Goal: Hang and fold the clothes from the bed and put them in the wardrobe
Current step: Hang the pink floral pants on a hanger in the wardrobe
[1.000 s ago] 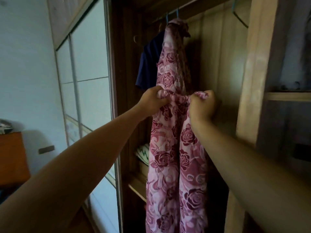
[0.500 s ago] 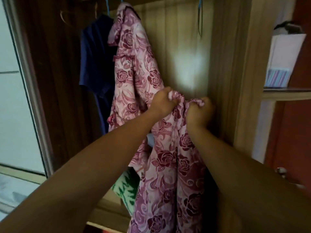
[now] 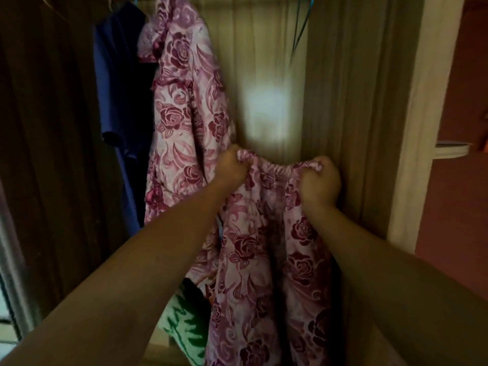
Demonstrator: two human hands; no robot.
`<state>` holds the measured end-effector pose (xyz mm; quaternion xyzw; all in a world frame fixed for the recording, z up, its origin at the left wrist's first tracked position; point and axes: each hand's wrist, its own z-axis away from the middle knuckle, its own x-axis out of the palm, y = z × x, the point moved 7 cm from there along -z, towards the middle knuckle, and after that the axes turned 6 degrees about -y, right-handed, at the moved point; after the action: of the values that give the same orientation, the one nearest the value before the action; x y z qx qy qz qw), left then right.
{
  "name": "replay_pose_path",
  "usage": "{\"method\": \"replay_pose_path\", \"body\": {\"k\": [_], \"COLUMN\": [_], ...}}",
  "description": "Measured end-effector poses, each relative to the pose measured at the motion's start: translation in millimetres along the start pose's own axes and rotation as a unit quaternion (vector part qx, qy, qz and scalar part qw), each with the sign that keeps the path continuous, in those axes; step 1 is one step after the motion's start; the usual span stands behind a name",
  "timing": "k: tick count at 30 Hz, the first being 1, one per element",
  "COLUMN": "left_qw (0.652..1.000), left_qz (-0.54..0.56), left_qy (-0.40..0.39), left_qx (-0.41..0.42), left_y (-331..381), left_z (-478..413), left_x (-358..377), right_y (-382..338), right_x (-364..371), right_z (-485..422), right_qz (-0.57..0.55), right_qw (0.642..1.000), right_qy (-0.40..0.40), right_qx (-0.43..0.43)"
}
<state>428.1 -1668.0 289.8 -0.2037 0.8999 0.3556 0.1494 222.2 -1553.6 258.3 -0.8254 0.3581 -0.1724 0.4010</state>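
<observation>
Head view. An open wardrobe (image 3: 264, 48) is faced: the back panel is pale wood with vertical grain, and a bright glare patch is seen at its middle. The left inner wall is dark brown. A pale wooden side post (image 3: 412, 128) is seen at right, with a reddish wall (image 3: 462, 194) and a pale shelf edge (image 3: 451, 150) beyond it. A grey door frame (image 3: 10, 260) is cut off at far left.

A navy garment (image 3: 118, 75) is hung at upper left. Just beside it, to its right, a rose-print top (image 3: 184, 114) is hung, pink with dark red roses and a ruffled collar. An empty blue hanger (image 3: 301, 25) is seen at upper right. A green-and-white patterned cloth (image 3: 184, 326) is seen low in the wardrobe, partly covered by fabric.

A rose-print garment (image 3: 264, 260) in the same pattern is held up in front of the back panel, right of the hung top. Its gathered elastic waistband (image 3: 274, 169) is stretched between the fists, and the rest is draped down out of frame. Skirt or trousers cannot be told.

The left hand (image 3: 233, 167) is clenched on the waistband's left end. The right hand (image 3: 320, 180) is clenched on the right end. Both forearms are extended and bare.
</observation>
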Motion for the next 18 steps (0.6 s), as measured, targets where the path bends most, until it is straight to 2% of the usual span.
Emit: {"method": "replay_pose_path", "body": {"k": [5, 9, 11, 14, 16, 18], "left_qw": [0.995, 0.984, 0.989, 0.993, 0.988, 0.987], "left_qz": [-0.103, -0.173, -0.137, -0.02, 0.028, 0.031], "left_qy": [0.001, 0.028, 0.056, 0.109, 0.139, 0.147], "left_qx": [-0.006, 0.013, 0.018, 0.042, 0.06, 0.057], "left_y": [-52.9, -47.4, -30.8, -0.5, 12.7, 11.7], "left_z": [-29.3, -59.1, -79.7, -106.3, -113.9, -114.1], "left_x": [-62.3, -106.1, -119.1, -127.3, -120.6, -103.4], "right_y": [-23.4, -64.3, -94.3, -136.9, -144.9, -131.9], "right_x": [13.2, 39.3, 44.5, 40.1, 35.2, 30.5], "right_z": [-21.6, -50.0, -72.1, -105.8, -117.7, -119.1], "right_qz": [0.099, 0.156, 0.166, 0.176, 0.206, 0.227], "right_qw": [0.993, 0.979, 0.973, 0.964, 0.954, 0.95], "right_qy": [-0.027, -0.059, -0.045, 0.017, 0.053, 0.065], "right_qx": [-0.067, -0.118, -0.152, -0.199, -0.213, -0.206]}}
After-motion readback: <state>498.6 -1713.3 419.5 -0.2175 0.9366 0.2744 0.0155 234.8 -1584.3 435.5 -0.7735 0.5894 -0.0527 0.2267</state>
